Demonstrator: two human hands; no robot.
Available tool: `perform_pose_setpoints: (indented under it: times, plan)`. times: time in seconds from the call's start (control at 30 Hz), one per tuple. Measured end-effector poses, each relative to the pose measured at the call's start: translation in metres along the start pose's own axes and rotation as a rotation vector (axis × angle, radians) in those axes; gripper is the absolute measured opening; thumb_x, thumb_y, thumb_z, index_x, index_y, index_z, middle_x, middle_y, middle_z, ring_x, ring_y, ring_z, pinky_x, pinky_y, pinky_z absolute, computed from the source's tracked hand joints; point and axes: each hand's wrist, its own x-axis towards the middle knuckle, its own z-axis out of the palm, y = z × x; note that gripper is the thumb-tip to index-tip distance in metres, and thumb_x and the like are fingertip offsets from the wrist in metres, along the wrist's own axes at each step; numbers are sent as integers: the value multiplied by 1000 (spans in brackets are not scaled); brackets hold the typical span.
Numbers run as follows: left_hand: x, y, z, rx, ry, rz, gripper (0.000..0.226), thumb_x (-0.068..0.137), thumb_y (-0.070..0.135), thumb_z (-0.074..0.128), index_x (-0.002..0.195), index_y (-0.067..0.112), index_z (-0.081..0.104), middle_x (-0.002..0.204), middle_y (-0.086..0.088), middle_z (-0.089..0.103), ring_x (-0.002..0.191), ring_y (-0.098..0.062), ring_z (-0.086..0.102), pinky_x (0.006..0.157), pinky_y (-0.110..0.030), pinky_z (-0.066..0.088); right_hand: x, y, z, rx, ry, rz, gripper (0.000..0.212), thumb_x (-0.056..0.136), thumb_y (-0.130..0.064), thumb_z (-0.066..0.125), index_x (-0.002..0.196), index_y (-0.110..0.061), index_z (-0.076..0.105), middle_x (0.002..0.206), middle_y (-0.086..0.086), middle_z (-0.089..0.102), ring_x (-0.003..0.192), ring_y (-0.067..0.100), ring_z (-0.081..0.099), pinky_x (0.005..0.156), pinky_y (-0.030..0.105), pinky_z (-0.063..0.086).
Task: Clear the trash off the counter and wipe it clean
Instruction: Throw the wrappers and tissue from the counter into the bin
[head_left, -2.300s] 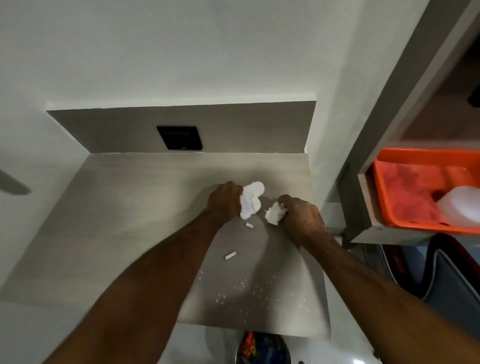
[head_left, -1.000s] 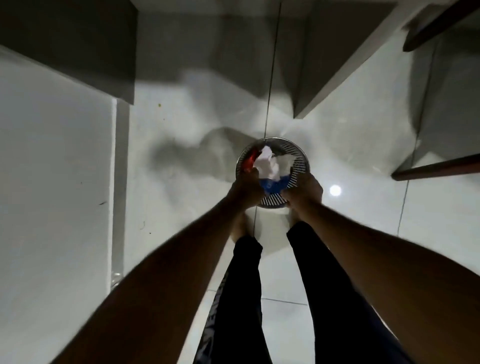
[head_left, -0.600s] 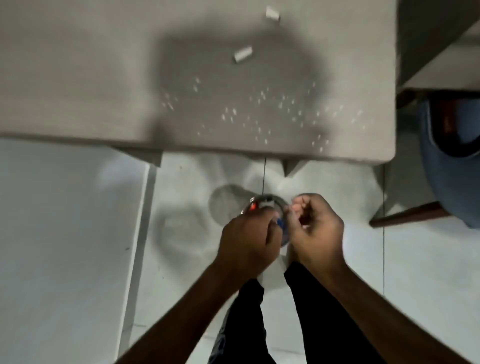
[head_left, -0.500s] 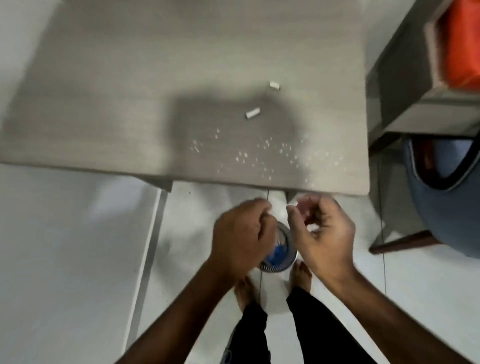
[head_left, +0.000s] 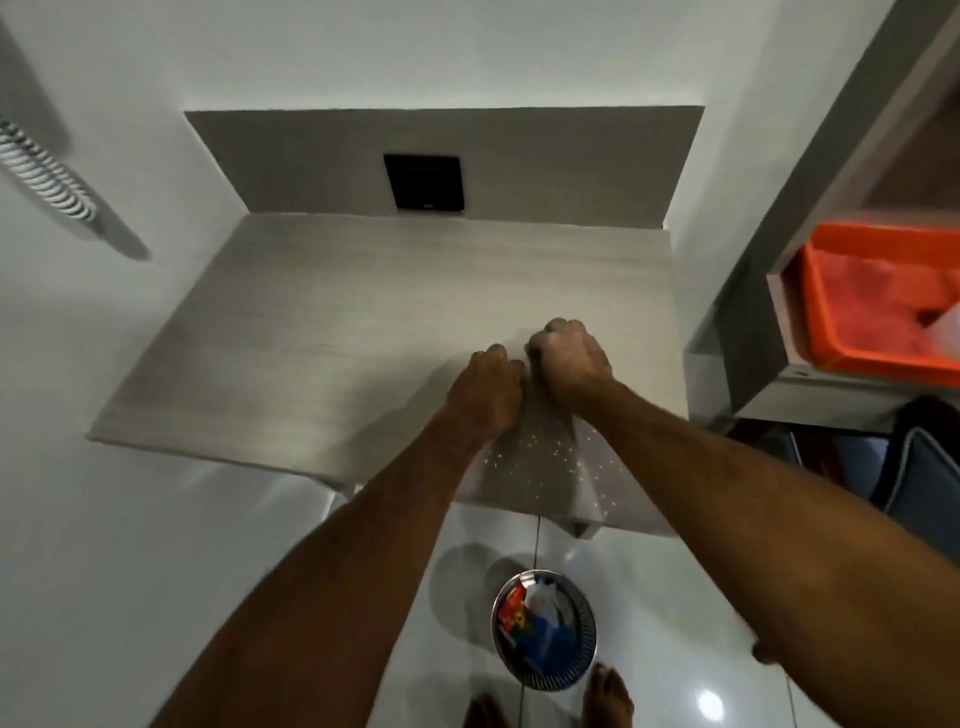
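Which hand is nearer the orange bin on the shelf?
Right. The right hand rests on the counter on the side toward the orange bin; the left hand sits beside it, one hand farther from the bin. Both are well short of the shelf.

Pale wood-grain counter (head_left: 363, 322) carries scattered white crumbs (head_left: 540, 457) toward five o'clock; both hands press down beside them.

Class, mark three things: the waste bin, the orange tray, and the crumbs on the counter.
waste bin (head_left: 586, 656), head view, on its metal rim.
orange tray (head_left: 831, 338), head view, on its left wall.
crumbs (head_left: 540, 454), head view, among the white specks.
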Motion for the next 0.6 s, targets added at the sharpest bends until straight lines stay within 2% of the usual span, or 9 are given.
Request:
perform_pose_setpoints:
  times: [0.1, 0.17, 0.23, 0.3, 0.37, 0.43, 0.5, 0.6]
  plan:
    - [-2, 1, 0, -45, 14, -22, 24, 96, 8, 45, 94, 4, 69, 102, -20, 66, 95, -38, 63, 80, -43, 51, -5, -3, -7, -19, -37, 64, 22, 92, -5, 57, 107, -9, 72, 107, 14, 65, 98, 32, 63, 81, 40, 59]
    - [-15, 7, -3, -97, 93, -53, 20, 95, 6, 49, 94, 4, 69, 102, -19, 67, 94, -35, 64, 78, -41, 50, -26, -2, -15, 85, -35, 132, 26, 92, -1, 51, 103, -8, 73, 104, 14, 68, 93, 33, 66, 80, 41, 59]
    - [-43, 14, -1, -214, 289, -78, 17, 97, 9, 53, 100, 6, 69, 103, -15, 67, 93, -28, 63, 79, -34, 50, -65, -2, -16, 292, 31, 183, 26, 91, -4, 50, 101, -11, 73, 104, 12, 70, 93, 30, 65, 82, 40, 57]
    - [-89, 24, 8, -350, 509, -67, 14, 97, 11, 57, 104, 8, 69, 101, -9, 68, 88, -17, 63, 77, -22, 51, -123, -9, -7, 465, 170, 160, 18, 88, -9, 60, 101, -15, 71, 103, 5, 69, 92, 23, 64, 78, 26, 52]
    - [-141, 29, 33, -464, 644, -47, 13, 96, 11, 60, 103, 7, 69, 98, -3, 66, 86, -6, 60, 79, -10, 49, -186, -22, 15, 620, 286, 125, 22, 85, -9, 65, 101, -23, 69, 101, -7, 69, 90, 12, 65, 75, 16, 47]
    - [-188, 23, 78, -513, 647, -115, 16, 95, 12, 59, 98, 4, 72, 96, -3, 67, 86, -1, 58, 82, -4, 45, -243, -30, 62, 788, 279, 243, 22, 89, -16, 61, 103, -31, 70, 106, -16, 69, 95, 2, 66, 80, 20, 55]
    - [-223, 12, 131, -546, 535, -257, 18, 94, 13, 59, 95, 3, 73, 92, -5, 70, 82, 2, 56, 79, -3, 45, -279, -30, 122, 866, 201, 473, 21, 87, -31, 57, 100, -34, 74, 104, -14, 73, 95, 6, 70, 80, 33, 59]
    - [-251, 0, 208, -555, 314, -431, 7, 87, 2, 69, 91, 7, 72, 86, -6, 70, 73, -4, 60, 64, -16, 53, -304, -16, 216, 743, 15, 630, 31, 84, -47, 51, 95, -33, 77, 94, -5, 79, 86, 18, 74, 78, 41, 60]
